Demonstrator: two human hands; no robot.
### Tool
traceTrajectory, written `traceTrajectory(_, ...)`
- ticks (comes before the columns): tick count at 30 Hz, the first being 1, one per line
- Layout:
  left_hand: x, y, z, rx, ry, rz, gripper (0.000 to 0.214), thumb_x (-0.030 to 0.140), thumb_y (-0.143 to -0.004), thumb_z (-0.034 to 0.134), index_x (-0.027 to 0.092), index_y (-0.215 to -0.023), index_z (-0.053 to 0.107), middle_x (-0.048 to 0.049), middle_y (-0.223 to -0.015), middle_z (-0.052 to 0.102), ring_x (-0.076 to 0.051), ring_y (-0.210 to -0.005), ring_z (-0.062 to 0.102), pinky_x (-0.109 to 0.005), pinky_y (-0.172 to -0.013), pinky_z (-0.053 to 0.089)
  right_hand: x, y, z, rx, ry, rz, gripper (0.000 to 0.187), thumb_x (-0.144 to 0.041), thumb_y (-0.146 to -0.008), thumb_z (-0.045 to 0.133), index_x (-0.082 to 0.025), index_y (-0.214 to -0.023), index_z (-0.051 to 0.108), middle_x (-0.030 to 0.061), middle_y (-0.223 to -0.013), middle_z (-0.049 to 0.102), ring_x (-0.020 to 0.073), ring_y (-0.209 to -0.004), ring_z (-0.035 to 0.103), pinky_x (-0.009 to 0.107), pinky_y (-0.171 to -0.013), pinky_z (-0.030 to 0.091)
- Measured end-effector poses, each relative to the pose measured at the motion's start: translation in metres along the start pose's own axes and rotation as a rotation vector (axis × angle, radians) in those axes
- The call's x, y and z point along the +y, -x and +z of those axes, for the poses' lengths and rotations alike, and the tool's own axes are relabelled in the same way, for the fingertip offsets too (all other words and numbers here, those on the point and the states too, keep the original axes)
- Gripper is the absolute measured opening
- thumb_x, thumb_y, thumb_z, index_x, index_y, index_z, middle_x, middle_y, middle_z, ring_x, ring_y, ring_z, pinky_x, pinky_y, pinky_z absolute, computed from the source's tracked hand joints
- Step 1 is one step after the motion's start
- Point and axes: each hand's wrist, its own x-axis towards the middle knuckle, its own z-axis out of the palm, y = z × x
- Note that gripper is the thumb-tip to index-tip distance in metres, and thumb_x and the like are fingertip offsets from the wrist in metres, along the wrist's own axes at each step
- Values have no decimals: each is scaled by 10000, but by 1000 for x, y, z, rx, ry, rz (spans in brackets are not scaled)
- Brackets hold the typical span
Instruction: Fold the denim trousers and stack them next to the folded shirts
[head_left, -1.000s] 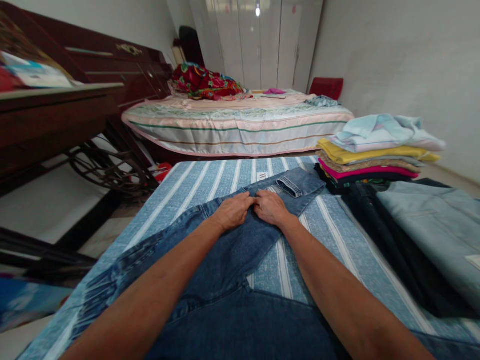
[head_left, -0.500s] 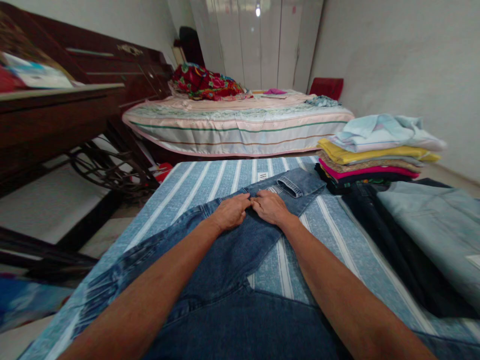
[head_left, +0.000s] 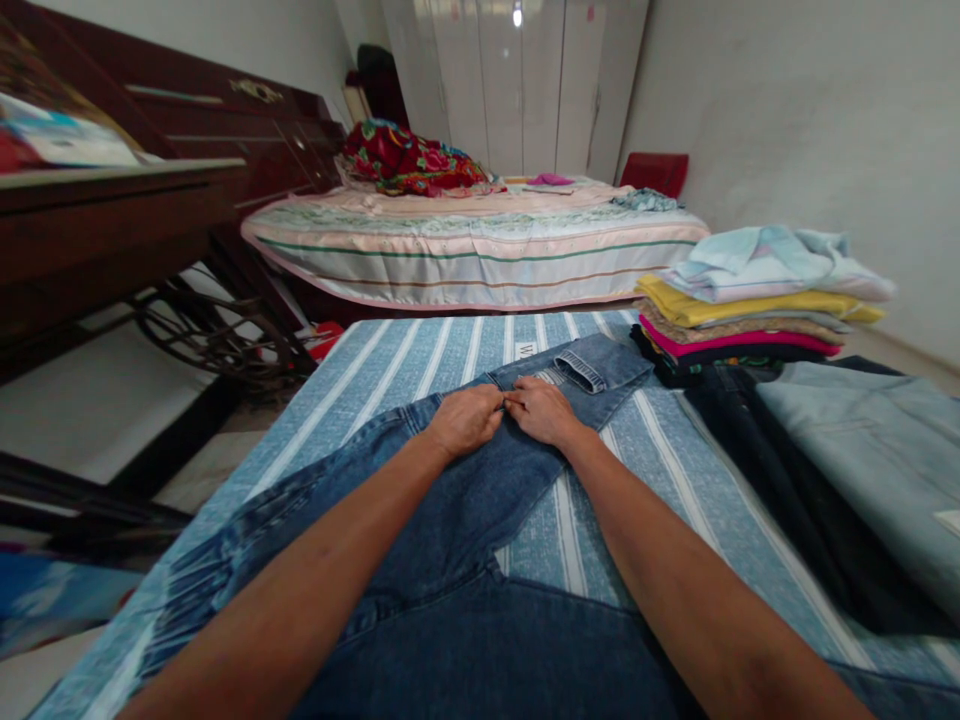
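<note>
A pair of blue jeans lies spread over the table, one leg reaching away to the right with its cuff at the far end. On that leg, my left hand and my right hand meet with their fingertips close together. Both hands have curled fingers pinching the denim. Exactly which fold or seam they grip is hidden beneath the fingers. The near part of the jeans runs out of view at the bottom, and the other leg stretches toward the lower left.
A blue-and-white striped cloth covers the table. At right stands a stack of folded clothes, with dark trousers and light-blue jeans before it. Behind is a bed; a wooden treadle table stands left.
Both hands stay at nearly the same spot on the jeans, with only a slight shift of the fingers. The camera view has moved a little.
</note>
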Motion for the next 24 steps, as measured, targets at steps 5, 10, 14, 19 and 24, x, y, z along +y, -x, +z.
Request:
traceTrajectory(5,2,-2,0,-7,-53,-16,208,214,-882,380,159,-957,567,-76,-968,633,-200,-902,618,-302,-790,487,-1,1,-4,-2,15,-20,346,-337,-917,390,-237,-1098,668,66,-1053,604,196,-982,531,310,-873,383)
traceTrajectory(10,6,-2,3,-12,-105,-13,217,175,-878,380,127,-1004,549,-108,-970,615,-227,-913,609,-318,-761,490,-4,2,-4,11,48,-19,330,-354,-901,416,-231,-1055,681,69,-1002,606,206,-963,536,316,-859,386)
traceTrajectory(14,6,-2,4,-30,-127,5,232,128,-876,359,114,-1006,550,-125,-958,603,-234,-911,609,-322,-739,494,-6,3,-3,20,81,-10,342,-346,-911,388,-208,-979,694,77,-949,606,205,-930,543,314,-839,388)
traceTrajectory(19,4,-2,-5,-77,-128,59,258,66,-843,376,121,-1022,553,-110,-961,608,-214,-895,616,-303,-736,500,-8,4,-4,21,106,-9,352,-342,-920,363,-216,-998,682,74,-944,602,203,-923,546,312,-824,387)
traceTrajectory(24,2,0,-7,-96,-131,135,277,60,-824,410,130,-1043,564,-108,-1043,594,-214,-981,588,-316,-804,499,-9,5,-6,6,115,-8,320,-308,-910,383,-227,-1023,672,72,-959,604,201,-941,542,310,-833,380)
